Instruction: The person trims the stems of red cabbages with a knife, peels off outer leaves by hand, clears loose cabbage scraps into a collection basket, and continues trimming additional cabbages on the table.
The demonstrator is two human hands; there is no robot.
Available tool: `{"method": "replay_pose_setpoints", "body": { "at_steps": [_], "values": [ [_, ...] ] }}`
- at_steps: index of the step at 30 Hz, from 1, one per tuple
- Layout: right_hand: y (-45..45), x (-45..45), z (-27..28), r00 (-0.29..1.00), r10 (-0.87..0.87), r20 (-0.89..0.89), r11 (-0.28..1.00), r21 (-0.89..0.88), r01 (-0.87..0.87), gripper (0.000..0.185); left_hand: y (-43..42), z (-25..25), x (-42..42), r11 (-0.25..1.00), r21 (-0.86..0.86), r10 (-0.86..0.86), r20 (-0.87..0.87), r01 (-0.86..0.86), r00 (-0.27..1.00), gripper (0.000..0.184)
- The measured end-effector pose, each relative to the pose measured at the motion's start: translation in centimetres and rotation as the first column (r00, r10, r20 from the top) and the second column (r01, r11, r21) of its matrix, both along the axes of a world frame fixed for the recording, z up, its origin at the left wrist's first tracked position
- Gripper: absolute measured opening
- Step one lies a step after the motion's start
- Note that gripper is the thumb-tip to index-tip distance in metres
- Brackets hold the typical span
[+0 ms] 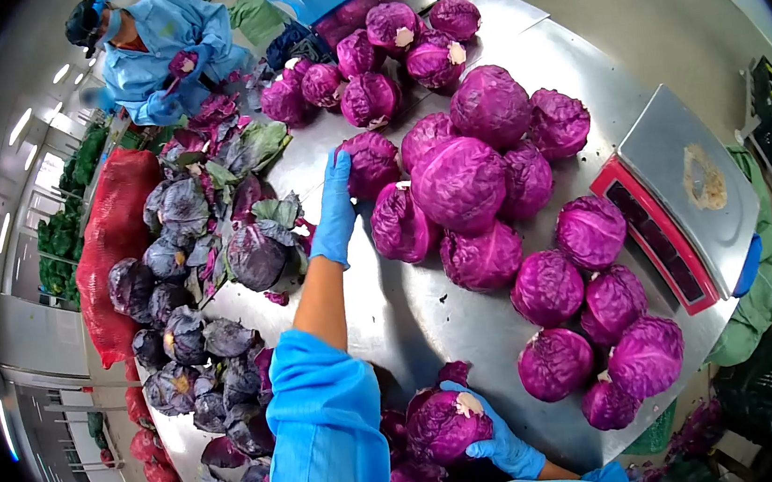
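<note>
My blue-gloved left hand [334,211] reaches far across the metal table, its fingers against the left side of a trimmed purple cabbage [371,164]. Close to my body, my gloved right hand [501,436] grips another purple cabbage [443,426] from its right side, the pale cut stem facing up. More cabbages lie under and beside that one, partly hidden. A heap of trimmed cabbages [458,184] is stacked just right of my left hand. Untrimmed, darker cabbages [185,335] and loose outer leaves [254,149] lie left of my left arm.
A red scale [659,240] with a metal plate stands at the table's right edge, beside several cabbages [548,288]. Across the table a co-worker [164,53] in blue holds a cabbage piece. A full red mesh sack [117,255] lies along the left side.
</note>
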State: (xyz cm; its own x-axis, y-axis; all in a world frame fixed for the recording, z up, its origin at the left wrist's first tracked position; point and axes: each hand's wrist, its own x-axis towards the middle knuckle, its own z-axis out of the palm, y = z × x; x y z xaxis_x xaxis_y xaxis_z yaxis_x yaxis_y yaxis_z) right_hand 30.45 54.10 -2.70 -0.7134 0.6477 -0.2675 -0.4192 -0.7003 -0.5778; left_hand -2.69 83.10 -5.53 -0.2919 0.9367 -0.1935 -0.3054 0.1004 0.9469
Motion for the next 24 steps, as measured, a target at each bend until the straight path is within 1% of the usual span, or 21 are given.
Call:
{"method": "replay_pose_setpoints", "body": {
  "at_steps": [1, 2, 4, 6, 7, 8, 10, 11, 13, 14, 16, 17, 18, 20, 22, 23, 24],
  "values": [
    [0.0, -0.1, -0.4, 1.0, -0.003, 0.01, 0.999, -0.033, 0.003, 0.109, -0.3, 1.5, 2.4, 0.993, 0.043, 0.115, -0.133, -0.11, 0.984, 0.083],
    [-0.2, -0.2, -0.9, 1.0, -0.009, 0.018, 0.998, -0.063, 0.01, 0.111, 0.4, 1.5, 3.4, 0.975, 0.021, 0.224, -0.159, -0.223, 0.962, 0.077],
    [-0.7, -0.3, -1.5, 0.999, -0.034, 0.018, 0.994, -0.105, 0.036, 0.113, 0.4, 1.7, 3.7, 0.955, -0.083, 0.259, -0.237, -0.286, 0.936, 0.076],
    [-0.9, -0.4, -2.2, 0.998, -0.063, 0.001, 0.991, -0.122, 0.063, 0.114, 0.3, 0.7, 3.2, 0.953, -0.095, 0.232, -0.389, -0.289, 0.891, 0.077],
    [-0.6, -0.4, -1.8, 0.999, -0.046, 0.0, 0.991, -0.126, 0.046, 0.114, 0.2, -0.4, 2.5, 0.95, -0.099, 0.219, -0.463, -0.296, 0.859, 0.078],
    [-0.6, -0.4, -1.7, 0.999, -0.036, 0.002, 0.994, -0.101, 0.036, 0.114, 0.3, -1.8, 2.2, 0.94, 0.008, 0.276, -0.609, -0.342, 0.743, 0.083],
    [-0.4, -0.5, -1.9, 1.0, -0.025, 0.006, 0.999, -0.036, 0.026, 0.114, 0.4, -2.4, 1.8, 0.941, 0.057, 0.305, -0.566, -0.333, 0.766, 0.086],
    [-0.5, -0.5, -1.9, 0.999, -0.022, 0.024, 1.0, -0.011, 0.022, 0.113, 0.3, -2.5, 1.5, 0.958, 0.043, 0.261, -0.545, -0.285, 0.797, 0.088],
    [-0.7, -0.5, -2.4, 0.999, -0.043, 0.013, 0.999, -0.005, 0.043, 0.113, 0.2, -0.8, 1.4, 0.984, 0.03, 0.168, -0.502, -0.177, 0.849, 0.094],
    [-1.0, -0.5, -2.4, 0.998, -0.055, 0.005, 0.998, -0.005, 0.055, 0.113, 0.0, -0.2, 1.6, 0.985, -0.061, 0.111, -0.479, -0.16, 0.871, 0.095],
    [-1.1, -0.5, -2.4, 0.998, -0.058, 0.0, 0.998, -0.025, 0.058, 0.114, -1.7, 3.2, 2.9, 0.961, -0.25, 0.004, -0.421, -0.12, 0.907, 0.099],
    [-0.9, -0.5, -2.1, 0.998, -0.057, -0.005, 0.998, -0.007, 0.057, 0.113, -1.0, 1.4, 1.7, 0.96, -0.229, 0.033, -0.485, -0.163, 0.874, 0.1],
    [-0.6, -0.5, -1.8, 0.998, -0.056, -0.009, 0.998, 0.009, 0.056, 0.112, -1.1, 1.9, 1.5, 0.962, -0.155, 0.073, -0.647, -0.225, 0.759, 0.1],
    [-0.5, -0.5, -1.1, 0.995, -0.092, -0.028, 0.992, 0.083, 0.094, 0.109, -2.0, 2.6, 1.3, 0.955, 0.003, 0.142, -0.883, -0.297, 0.447, 0.098],
    [-0.4, -0.3, 0.5, 0.989, -0.127, -0.07, 0.991, 0.035, 0.129, 0.111, -4.8, 7.0, 3.1, 0.954, 0.262, 0.295, -0.91, -0.148, 0.292, 0.083],
    [-0.3, -0.3, 1.1, 0.984, -0.13, -0.125, 0.991, -0.01, 0.13, 0.112, -7.8, 10.9, 5.5, 0.977, 0.205, 0.213, -0.881, -0.065, 0.423, 0.073],
    [-0.2, -0.3, 2.9, 0.973, -0.182, -0.143, 0.98, -0.102, 0.169, 0.111, -11.0, 15.4, 7.7, 0.999, 0.028, 0.002, -0.815, 0.037, 0.579, 0.059]
  ]
}}
